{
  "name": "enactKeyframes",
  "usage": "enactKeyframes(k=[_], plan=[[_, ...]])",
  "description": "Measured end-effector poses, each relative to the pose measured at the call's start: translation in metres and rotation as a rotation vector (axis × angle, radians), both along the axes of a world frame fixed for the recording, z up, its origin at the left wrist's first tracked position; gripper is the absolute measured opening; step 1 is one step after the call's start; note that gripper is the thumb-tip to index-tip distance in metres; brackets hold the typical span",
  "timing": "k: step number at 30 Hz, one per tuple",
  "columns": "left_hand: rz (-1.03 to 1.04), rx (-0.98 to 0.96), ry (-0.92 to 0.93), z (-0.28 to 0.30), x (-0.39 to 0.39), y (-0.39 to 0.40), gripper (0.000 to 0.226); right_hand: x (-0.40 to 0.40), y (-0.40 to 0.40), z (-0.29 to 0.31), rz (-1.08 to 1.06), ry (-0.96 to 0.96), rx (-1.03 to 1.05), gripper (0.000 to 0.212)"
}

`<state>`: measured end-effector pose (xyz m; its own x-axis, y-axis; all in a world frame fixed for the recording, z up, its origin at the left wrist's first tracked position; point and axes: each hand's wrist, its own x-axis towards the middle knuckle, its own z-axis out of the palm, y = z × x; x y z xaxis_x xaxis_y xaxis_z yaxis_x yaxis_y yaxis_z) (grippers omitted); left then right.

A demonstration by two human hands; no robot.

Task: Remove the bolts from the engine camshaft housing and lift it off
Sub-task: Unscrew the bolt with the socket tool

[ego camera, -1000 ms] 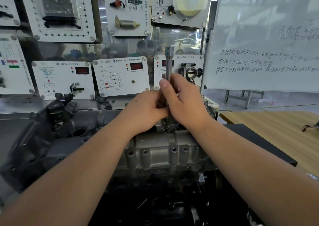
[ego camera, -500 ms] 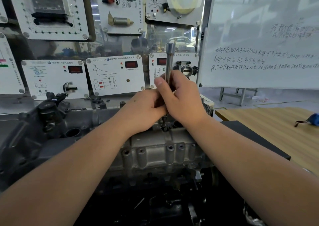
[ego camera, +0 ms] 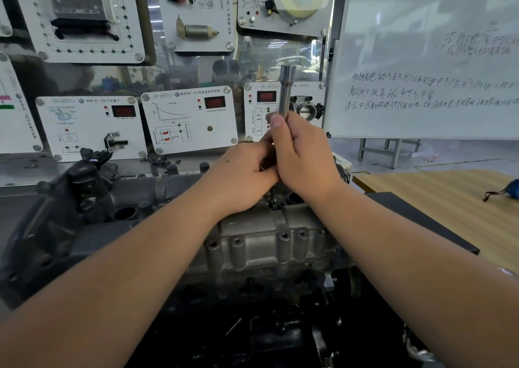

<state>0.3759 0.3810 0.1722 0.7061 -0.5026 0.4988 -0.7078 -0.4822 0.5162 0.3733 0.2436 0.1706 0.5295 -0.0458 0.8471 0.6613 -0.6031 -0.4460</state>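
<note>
Both hands meet over the back edge of the camshaft housing (ego camera: pixel 269 244), the grey cast cover lying across the top of the engine in front of the person. Right hand (ego camera: pixel 304 157) is curled round the lower part of a long steel socket tool (ego camera: pixel 286 89), thumb up against the shaft, which stands upright. Left hand (ego camera: pixel 244 179) is curled beside it with its fingers tucked in at the shaft; whether it grips the tool or only steadies it is hidden by the right hand. Below the hands a thin bolt (ego camera: pixel 273 196) stands up from the housing, with the tool directly above it. To do this step well, I judge the tool should stay in line with the bolt, with no sideways lean, and be turned lightly by the fingers so the bolt comes out straight and is not dropped into the engine.
</note>
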Motion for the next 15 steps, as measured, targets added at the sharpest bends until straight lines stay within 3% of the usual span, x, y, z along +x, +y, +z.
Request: enactKeyframes(k=[4, 9, 15], plan=[[-0.017, 0.015, 0.017, -0.0007, 0.0030, 0.0022, 0.017, -0.0012, 0.0001, 0.0005, 0.023, -0.004, 0.014, 0.046], [0.034, -0.046, 0.013, -0.0008, 0.0056, 0.0043, 0.016, -0.0018, 0.0010, 0.0000, -0.018, -0.028, -0.004, 0.021], [0.018, -0.030, 0.014, -0.0018, 0.0041, 0.0047, 0.014, -0.0006, 0.0019, -0.0004, -0.062, -0.061, -0.051, 0.031]])
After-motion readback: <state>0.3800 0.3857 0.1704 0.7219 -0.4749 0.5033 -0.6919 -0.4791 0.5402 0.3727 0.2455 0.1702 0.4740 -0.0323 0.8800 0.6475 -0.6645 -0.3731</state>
